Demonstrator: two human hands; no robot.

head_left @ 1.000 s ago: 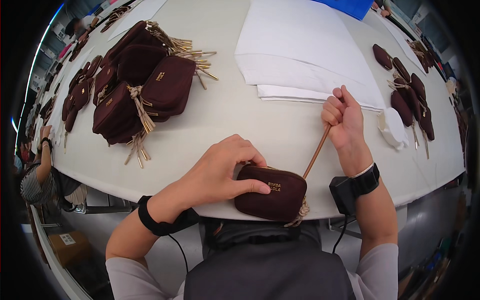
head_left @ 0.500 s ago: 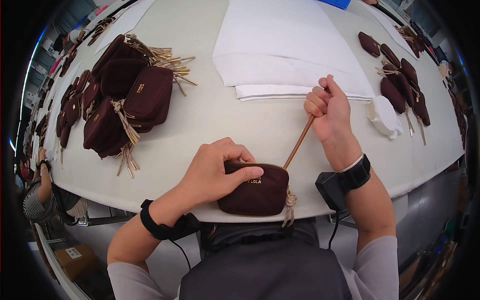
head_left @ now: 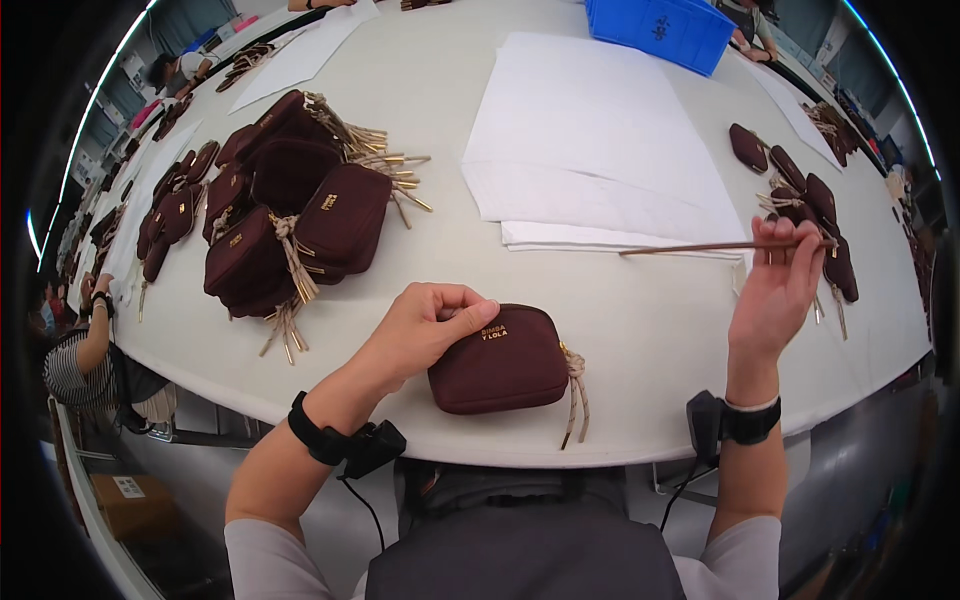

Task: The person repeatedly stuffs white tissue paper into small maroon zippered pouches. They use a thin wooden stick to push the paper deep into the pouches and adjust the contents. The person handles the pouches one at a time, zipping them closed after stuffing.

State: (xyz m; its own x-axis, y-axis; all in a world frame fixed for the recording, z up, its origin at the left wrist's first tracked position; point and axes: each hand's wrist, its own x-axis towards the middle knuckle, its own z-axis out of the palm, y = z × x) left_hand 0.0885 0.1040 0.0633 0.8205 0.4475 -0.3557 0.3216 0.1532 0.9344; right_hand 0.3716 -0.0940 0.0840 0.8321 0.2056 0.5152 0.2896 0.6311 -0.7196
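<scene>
A small maroon zip pouch (head_left: 500,370) stands near the table's front edge, gold lettering on its front and a beige cord tassel (head_left: 575,385) at its right end. My left hand (head_left: 435,325) pinches the pouch's upper left edge, thumb on the front and fingers behind. Out to the right, my right hand (head_left: 782,275) is raised over the table, its fingers closed on a thin brown stick (head_left: 690,247). The stick lies almost level and points left, apart from the pouch.
Maroon pouches with cord tassels form a heap (head_left: 300,200) at left; several more pouches (head_left: 820,205) lie at far right. White paper sheets (head_left: 590,140) cover the table's middle back, a blue bin (head_left: 660,35) behind them. Another person (head_left: 85,350) sits at far left.
My right hand has lifted the stick away from the pouch, moving right and turning it from slanted to nearly level. The pouch's top looks more rounded now. The view has shifted.
</scene>
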